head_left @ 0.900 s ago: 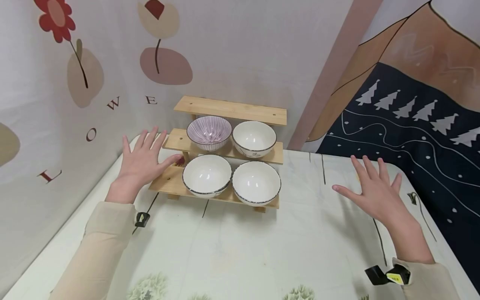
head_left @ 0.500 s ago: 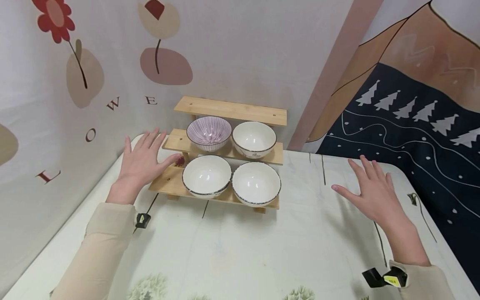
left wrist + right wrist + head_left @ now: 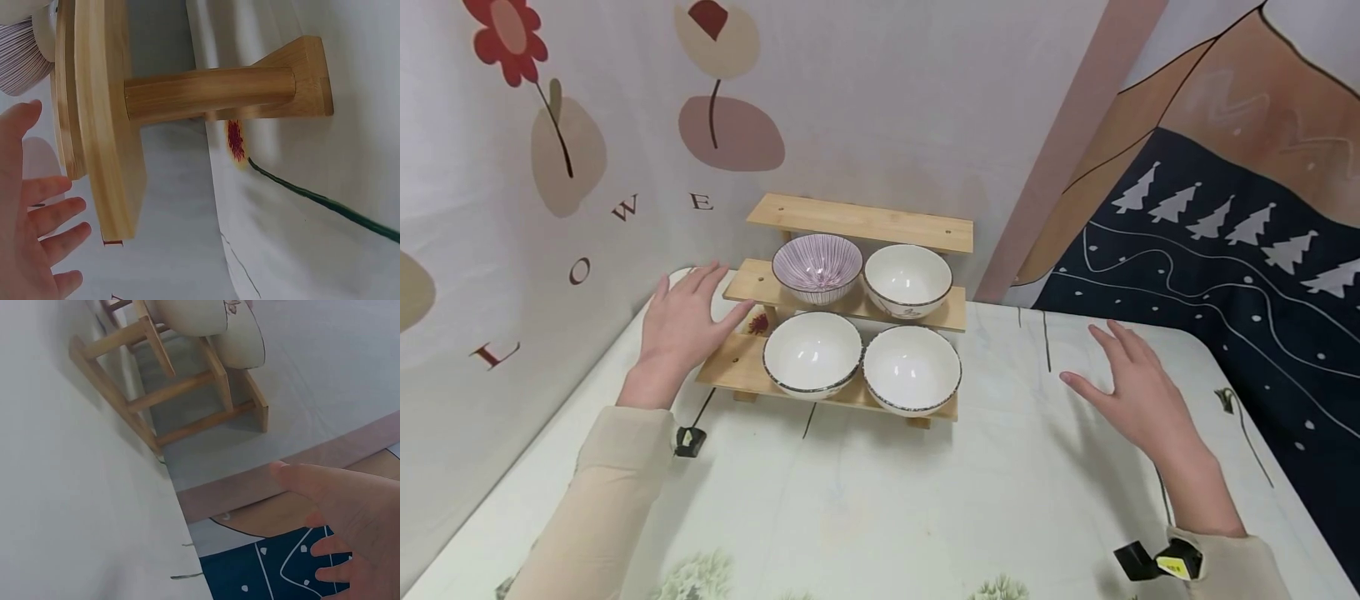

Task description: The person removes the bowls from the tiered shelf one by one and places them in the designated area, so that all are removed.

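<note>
A three-tier wooden shelf (image 3: 857,223) stands on the table with its top board bare. On the middle board sit a purple-striped bowl (image 3: 817,268) and, to its right, a white bowl (image 3: 908,281). Two white bowls with dark speckled rims, one left (image 3: 813,354) and one right (image 3: 912,370), fill the lowest board. My left hand (image 3: 681,329) hovers beside the shelf's left end, fingers spread, holding nothing. Well to the right of the shelf, my right hand (image 3: 1138,396) is held above the table, fingers extended and apart from any object.
A pale floral cloth covers the table (image 3: 865,500). Behind it hangs a light curtain (image 3: 910,100) with printed flowers and letters; a dark tree-patterned cloth (image 3: 1225,250) hangs at the right. Black wrist cameras sit on the left (image 3: 689,442) and right (image 3: 1178,560) cuffs.
The right hand has shifted slightly left and turned, its fingers drawing closer together. The left hand has lowered its fingers a little. The bowls and shelf stay put.
</note>
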Available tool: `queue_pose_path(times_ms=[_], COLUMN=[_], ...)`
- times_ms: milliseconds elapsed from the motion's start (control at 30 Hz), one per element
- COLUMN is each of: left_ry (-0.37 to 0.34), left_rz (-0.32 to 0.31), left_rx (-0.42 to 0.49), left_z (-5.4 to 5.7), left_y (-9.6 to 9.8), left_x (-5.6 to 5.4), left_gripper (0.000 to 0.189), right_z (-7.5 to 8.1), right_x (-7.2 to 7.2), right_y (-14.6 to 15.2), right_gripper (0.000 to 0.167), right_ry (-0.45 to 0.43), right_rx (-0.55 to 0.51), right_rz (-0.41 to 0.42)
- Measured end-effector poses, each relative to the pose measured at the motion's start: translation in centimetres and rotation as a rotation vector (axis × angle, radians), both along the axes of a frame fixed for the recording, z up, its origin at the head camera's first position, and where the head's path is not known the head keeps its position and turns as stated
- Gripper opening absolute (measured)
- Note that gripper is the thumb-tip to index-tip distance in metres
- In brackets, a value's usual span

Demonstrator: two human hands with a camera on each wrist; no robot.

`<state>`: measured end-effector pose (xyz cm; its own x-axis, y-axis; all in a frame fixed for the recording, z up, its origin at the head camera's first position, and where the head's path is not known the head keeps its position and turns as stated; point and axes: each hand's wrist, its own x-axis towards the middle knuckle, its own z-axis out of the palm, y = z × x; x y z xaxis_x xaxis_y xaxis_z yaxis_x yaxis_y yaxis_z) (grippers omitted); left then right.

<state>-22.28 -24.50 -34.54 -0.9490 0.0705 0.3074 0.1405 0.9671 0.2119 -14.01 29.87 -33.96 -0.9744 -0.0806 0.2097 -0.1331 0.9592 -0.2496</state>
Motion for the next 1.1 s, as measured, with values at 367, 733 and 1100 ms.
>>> queue_pose_path(times_ms=[367, 733, 1100], left_ry=[0.05, 0.084, 0.117], left_rz=[0.085, 0.123, 0.119], left_rx=[0.111, 0.203, 0.339], left_z=[-0.1, -0.6, -1.0], left_y=[0.6, 0.8, 1.0], left_x=[0.0, 0.1, -0.2], left_gripper=[0.054, 0.046, 0.04], right_z=[-0.6, -1.3, -1.9], right_x=[0.1, 0.1, 0.1], right_y=[-0.8, -1.8, -2.7], right_gripper=[0.076, 0.074, 0.073], right_ry=[0.006, -0.024, -0.052], right_rx=[-0.027, -0.04, -0.052], right_rz=[-0.003, -0.019, -0.003])
